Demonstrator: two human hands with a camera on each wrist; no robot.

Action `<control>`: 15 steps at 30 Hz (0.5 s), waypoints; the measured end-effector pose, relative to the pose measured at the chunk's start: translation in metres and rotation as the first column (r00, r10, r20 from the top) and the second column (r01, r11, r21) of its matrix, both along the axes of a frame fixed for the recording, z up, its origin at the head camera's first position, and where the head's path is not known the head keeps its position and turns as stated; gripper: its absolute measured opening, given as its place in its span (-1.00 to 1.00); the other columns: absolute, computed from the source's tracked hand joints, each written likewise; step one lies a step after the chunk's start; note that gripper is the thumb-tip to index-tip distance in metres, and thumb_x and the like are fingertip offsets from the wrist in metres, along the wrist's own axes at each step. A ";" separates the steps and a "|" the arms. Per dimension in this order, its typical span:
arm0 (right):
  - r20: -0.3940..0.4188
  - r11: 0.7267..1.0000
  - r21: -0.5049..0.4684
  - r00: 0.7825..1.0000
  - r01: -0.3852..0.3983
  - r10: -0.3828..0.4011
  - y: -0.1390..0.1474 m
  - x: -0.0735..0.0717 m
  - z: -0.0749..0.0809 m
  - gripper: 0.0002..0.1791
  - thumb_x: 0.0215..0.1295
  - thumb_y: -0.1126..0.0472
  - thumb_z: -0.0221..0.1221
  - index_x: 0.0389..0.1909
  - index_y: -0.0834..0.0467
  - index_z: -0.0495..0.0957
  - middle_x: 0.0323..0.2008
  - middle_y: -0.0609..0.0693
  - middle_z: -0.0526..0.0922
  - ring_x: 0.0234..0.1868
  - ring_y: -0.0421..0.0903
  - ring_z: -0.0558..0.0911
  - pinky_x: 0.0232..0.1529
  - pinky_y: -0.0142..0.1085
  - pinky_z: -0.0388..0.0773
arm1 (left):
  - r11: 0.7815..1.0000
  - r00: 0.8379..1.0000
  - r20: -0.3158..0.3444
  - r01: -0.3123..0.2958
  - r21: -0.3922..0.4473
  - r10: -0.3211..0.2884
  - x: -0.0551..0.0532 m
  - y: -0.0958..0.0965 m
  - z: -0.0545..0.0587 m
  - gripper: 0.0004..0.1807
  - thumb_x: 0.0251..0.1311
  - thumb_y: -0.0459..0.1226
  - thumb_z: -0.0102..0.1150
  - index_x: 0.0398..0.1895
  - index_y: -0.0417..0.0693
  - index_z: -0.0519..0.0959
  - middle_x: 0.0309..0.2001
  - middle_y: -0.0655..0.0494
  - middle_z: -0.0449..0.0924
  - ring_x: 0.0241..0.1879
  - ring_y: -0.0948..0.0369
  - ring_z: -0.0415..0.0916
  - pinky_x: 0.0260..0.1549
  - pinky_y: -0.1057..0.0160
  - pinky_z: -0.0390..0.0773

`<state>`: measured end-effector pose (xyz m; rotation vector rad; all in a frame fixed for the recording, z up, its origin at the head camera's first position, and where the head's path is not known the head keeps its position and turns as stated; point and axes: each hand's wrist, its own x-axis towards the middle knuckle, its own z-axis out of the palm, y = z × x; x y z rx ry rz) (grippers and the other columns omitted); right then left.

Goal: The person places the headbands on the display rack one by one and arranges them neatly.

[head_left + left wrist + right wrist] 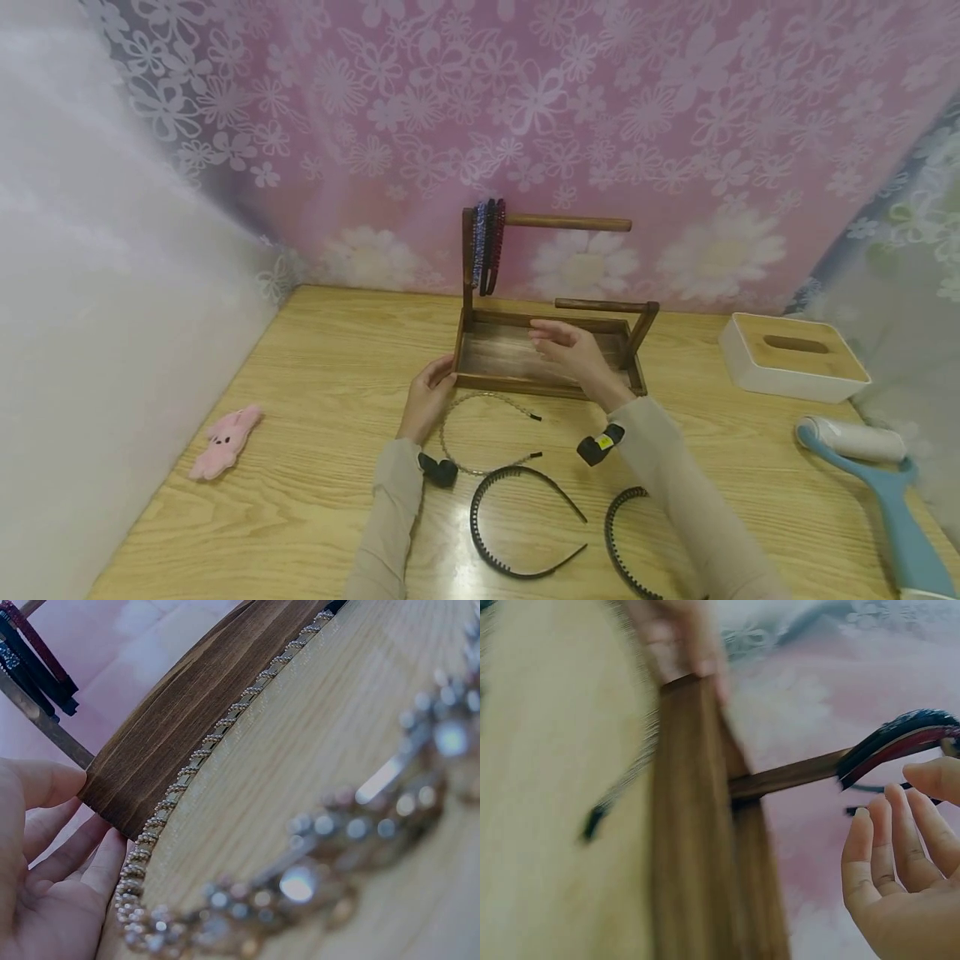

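A dark wooden headband stand [551,385] has a tray base and two side arms with rods. Several headbands [489,246], blue, black and dark red, hang at the post end of its upper rod. My left hand [427,400] grips the tray's front left corner; in the left wrist view the thumb and fingers meet the wood [187,705]. Over the tray, my right hand [573,354] hovers with loosely bent fingers and holds nothing. In the right wrist view those fingers [907,840] appear apart from the hanging headbands [900,742]. A beaded headband [442,433] lies just before the stand.
Two black toothed headbands [480,546] [615,542] lie nearer me, one partly under my right forearm. A pink plush toy [225,443] is at left. On the right are a white tissue box [798,379] with a wooden lid and a blue-handled lint roller [892,500].
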<state>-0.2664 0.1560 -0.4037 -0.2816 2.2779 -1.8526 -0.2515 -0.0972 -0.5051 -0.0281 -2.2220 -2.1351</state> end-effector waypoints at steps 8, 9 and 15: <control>0.025 0.996 0.089 1.000 -0.016 0.014 0.030 0.030 -0.030 -0.41 0.40 0.09 0.17 0.35 0.28 0.34 0.21 0.32 0.49 0.06 -0.20 0.62 0.11 -0.22 0.62 | 0.999 0.999 -0.018 0.028 0.033 -0.027 -0.002 -0.004 -0.002 -0.57 0.37 -0.43 0.04 0.29 -0.32 0.40 0.30 -0.26 0.42 0.32 -0.10 0.37 0.32 0.05 0.42; 0.022 0.995 0.094 1.000 -0.024 0.022 0.034 0.035 -0.032 -0.40 0.39 0.10 0.17 0.35 0.30 0.33 0.20 0.32 0.50 0.02 -0.28 0.62 0.12 -0.21 0.62 | 0.999 0.999 -0.020 0.026 0.025 -0.025 -0.002 -0.004 -0.002 -0.57 0.37 -0.44 0.03 0.29 -0.34 0.40 0.29 -0.28 0.42 0.32 -0.12 0.37 0.31 0.04 0.43; 0.019 0.990 0.124 0.998 -0.062 0.060 0.057 0.066 -0.037 -0.43 0.40 0.15 0.16 0.31 0.37 0.35 0.17 0.38 0.52 -0.04 -0.36 0.62 0.10 -0.22 0.63 | 1.000 1.000 -0.019 0.015 0.017 -0.015 -0.003 -0.001 -0.002 -0.57 0.37 -0.41 0.04 0.29 -0.30 0.41 0.29 -0.25 0.43 0.32 -0.09 0.38 0.31 0.06 0.43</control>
